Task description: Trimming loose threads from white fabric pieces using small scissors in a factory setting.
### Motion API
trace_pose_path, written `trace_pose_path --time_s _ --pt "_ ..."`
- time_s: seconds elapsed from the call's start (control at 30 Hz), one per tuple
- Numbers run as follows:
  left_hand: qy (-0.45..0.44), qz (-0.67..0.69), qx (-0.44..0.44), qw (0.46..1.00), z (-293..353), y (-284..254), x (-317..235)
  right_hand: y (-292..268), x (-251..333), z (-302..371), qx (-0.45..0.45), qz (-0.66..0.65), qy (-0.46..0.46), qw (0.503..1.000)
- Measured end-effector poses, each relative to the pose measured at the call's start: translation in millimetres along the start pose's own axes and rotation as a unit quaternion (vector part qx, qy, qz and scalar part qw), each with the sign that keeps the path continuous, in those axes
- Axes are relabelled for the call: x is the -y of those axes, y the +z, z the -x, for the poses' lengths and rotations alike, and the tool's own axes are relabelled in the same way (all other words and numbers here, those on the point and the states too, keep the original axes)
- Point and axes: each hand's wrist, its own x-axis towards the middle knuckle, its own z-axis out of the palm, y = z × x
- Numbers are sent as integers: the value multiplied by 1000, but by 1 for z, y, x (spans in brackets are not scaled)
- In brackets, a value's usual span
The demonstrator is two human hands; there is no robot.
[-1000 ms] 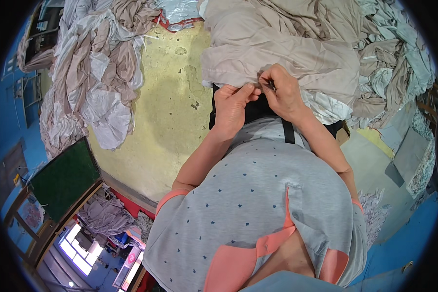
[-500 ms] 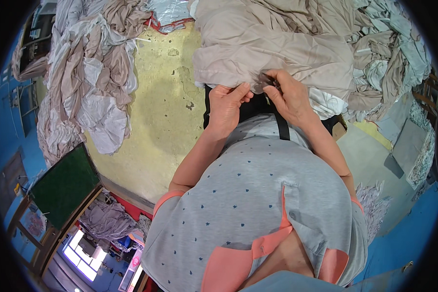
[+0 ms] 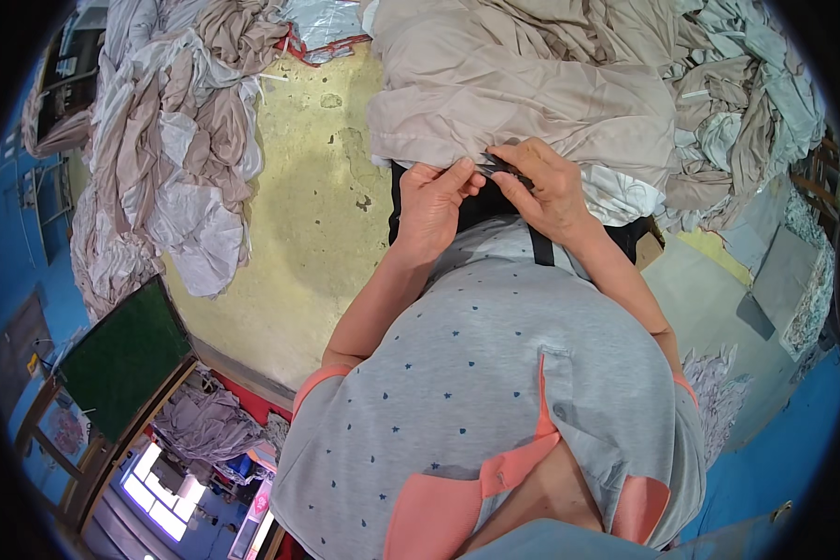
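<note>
head view: left hand [image 3: 431, 201] and right hand [image 3: 543, 187] fingers pinched on beige cloth [image 3: 523, 103] edge.

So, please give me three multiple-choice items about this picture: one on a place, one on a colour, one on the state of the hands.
1. Where does the big heap of loose cloth lie?
A. to the person's left
B. on the green board
C. on the person's lap

2. What colour is the garment at the hands?
A. red
B. beige
C. black

3. How are the two hands?
A. apart and idle
B. close together, pinching the hem
C. flat on the floor

Answers:
1 A: the cloth heap lies left, on the yellow floor.
2 B: the beige garment.
3 B: the left hand and right hand meet at its edge.
</note>
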Motion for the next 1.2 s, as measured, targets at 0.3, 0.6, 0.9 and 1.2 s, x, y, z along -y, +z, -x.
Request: trace_pose_path --time_s 0.3,0.6,0.9,1.2 --pt "-16 -5 4 1000 0 0 1 0 -3 -1 4 5 -10 1000" --pt "-37 -7 8 999 -1 -1 1 -2 -3 -3 -3 4 -20 1000" --pt "-40 -8 9 999 0 0 0 0 -4 -4 -12 -9 -27 1000" --pt "-33 -16 5 999 1 1 0 0 -6 -3 -7 -8 -27 1000"
